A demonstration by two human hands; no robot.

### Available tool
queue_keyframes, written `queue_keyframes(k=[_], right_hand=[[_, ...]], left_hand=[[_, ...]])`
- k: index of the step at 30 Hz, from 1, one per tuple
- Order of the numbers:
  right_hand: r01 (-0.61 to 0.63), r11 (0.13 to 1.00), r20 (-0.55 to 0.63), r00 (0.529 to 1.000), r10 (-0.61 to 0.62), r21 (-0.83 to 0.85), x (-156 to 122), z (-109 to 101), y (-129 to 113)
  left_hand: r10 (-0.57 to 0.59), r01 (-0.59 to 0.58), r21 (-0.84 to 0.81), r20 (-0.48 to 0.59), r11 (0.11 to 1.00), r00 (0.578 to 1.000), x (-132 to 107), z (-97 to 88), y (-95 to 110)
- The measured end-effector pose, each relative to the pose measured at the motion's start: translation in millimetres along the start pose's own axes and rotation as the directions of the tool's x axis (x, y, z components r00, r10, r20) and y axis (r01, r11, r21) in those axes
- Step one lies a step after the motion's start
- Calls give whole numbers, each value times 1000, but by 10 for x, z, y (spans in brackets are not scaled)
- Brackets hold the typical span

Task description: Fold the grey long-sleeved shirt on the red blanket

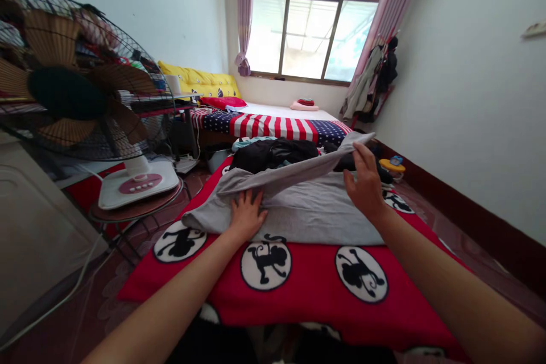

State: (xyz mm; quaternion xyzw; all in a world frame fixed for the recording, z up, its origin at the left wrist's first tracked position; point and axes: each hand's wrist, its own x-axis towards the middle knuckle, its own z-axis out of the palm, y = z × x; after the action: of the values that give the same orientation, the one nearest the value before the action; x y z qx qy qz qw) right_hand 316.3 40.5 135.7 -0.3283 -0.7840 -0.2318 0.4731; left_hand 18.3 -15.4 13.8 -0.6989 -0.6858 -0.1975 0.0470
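A light grey garment (311, 207) is spread on a red blanket (315, 273) printed with black monkeys in white circles. Its exact kind is unclear. My left hand (247, 215) lies with its fingers apart, pressing the cloth down at the left part. On the right, my right hand (365, 182) pinches the far edge of the grey cloth, lifting it so that a long fold runs across to the left. Behind the fold is a heap of dark clothes (273, 153), partly hidden by the raised cloth.
A large fan (63, 91) sits on a round stool (140, 210) at the left. Farther back is a bed with a star-and-stripe cover (273, 128), under a window (315, 34). Clothes (375, 74) hang by the right wall. A yellow-topped stool (391, 166) stands right of the blanket.
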Motion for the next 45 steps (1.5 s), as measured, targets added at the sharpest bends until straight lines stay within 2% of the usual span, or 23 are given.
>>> queue_keyframes(k=[2,5,8,11,15,18,21,24,28,30,34,37,39,42,45], right_hand=[[58,998,-1,998,-58,29,-147,-82,-74],[77,994,98,992,-84,76,-735,-216,-67],[24,995,241,969,-47,98,-1403,-349,65],[-65,995,278,960,41,78,-1756,-436,170],[-273,960,211,937,279,-57,-1678,-426,169],[-383,909,163,898,408,-164,-1507,-361,154],[-360,908,224,887,404,-212,-1437,-297,182],[-334,922,323,866,382,-196,-1451,-251,214],[-452,868,350,794,497,-207,-1421,-213,218],[-424,872,358,797,487,-243,-1368,-207,228],[-378,891,300,844,444,-253,-1294,-256,305],[-400,896,233,868,438,-193,-1342,-344,384],[-393,900,241,870,430,-187,-1422,-412,423],[-334,920,318,866,386,-207,-1571,-499,449],[-222,952,411,863,293,-211,-1697,-563,455]], left_hand=[[-76,75,19,33,997,997,-56,-14,-23],[-112,110,25,101,994,989,-270,-116,-122],[-50,47,21,140,999,989,-543,-300,-282],[28,-29,16,74,999,997,-677,-495,-456],[115,-101,107,-142,989,983,-507,-592,-678],[197,-170,163,-164,972,967,-270,-539,-840],[221,-204,165,-89,965,971,-108,-483,-970],[231,-225,142,-28,964,973,-66,-486,-1028],[150,-148,30,-97,989,984,-96,-576,-1018],[121,-130,-53,-144,990,982,-105,-642,-1017],[136,-164,-158,-172,974,976,-83,-768,-1079],[191,-217,-199,-143,956,971,-69,-827,-1169],[240,-256,-206,-98,944,966,-79,-843,-1226],[311,-302,-164,34,939,950,-134,-843,-1269],[377,-366,-90,190,926,907,-219,-858,-1238]])
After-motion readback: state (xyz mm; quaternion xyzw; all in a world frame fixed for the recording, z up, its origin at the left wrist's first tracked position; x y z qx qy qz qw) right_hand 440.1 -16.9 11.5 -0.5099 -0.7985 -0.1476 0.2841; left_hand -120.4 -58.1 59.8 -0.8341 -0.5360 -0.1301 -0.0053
